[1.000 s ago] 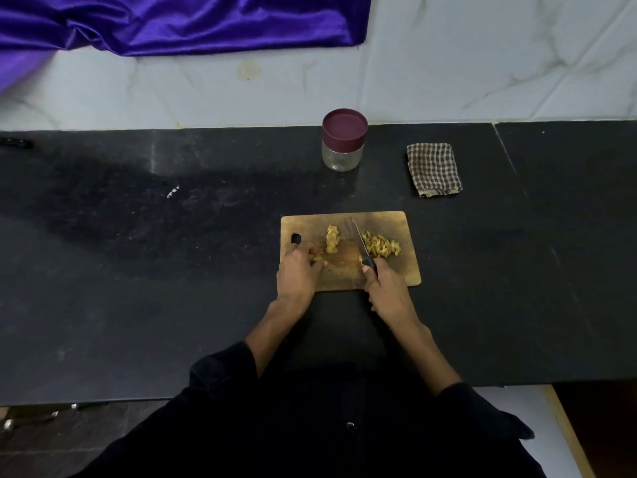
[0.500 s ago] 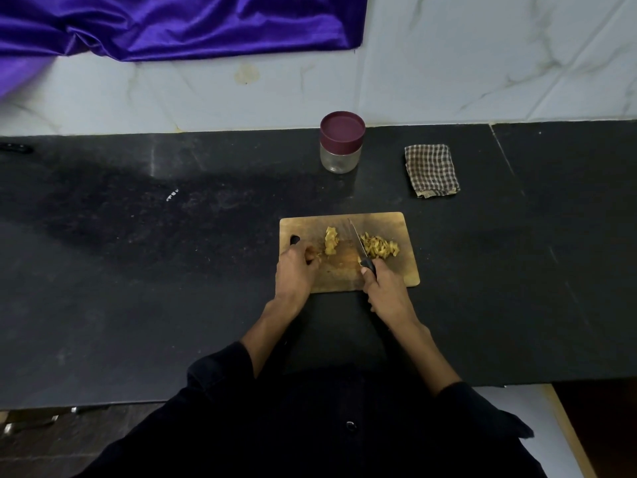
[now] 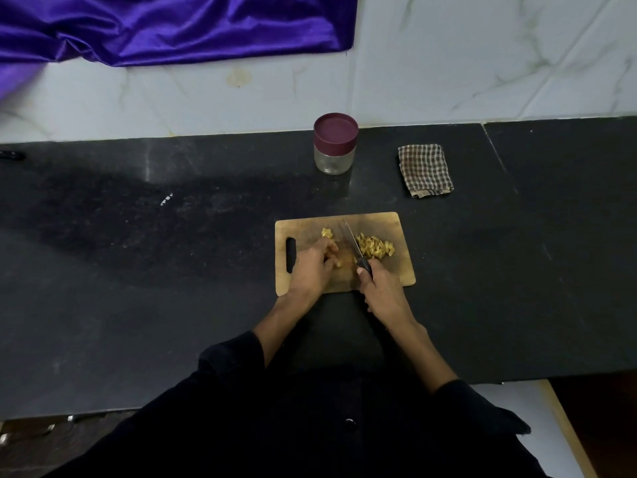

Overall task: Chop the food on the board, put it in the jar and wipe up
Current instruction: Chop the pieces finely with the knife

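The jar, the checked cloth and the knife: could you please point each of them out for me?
jar [image 3: 333, 159]: head view, on its clear glass body.
checked cloth [image 3: 425, 170]: head view, middle of the folded fabric.
knife [image 3: 352, 238]: head view, on the blade.

The left hand [image 3: 312, 265] lies palm-down, fingers curled toward one o'clock, while the right hand [image 3: 381, 291] is fisted, knuckles toward eleven o'clock.
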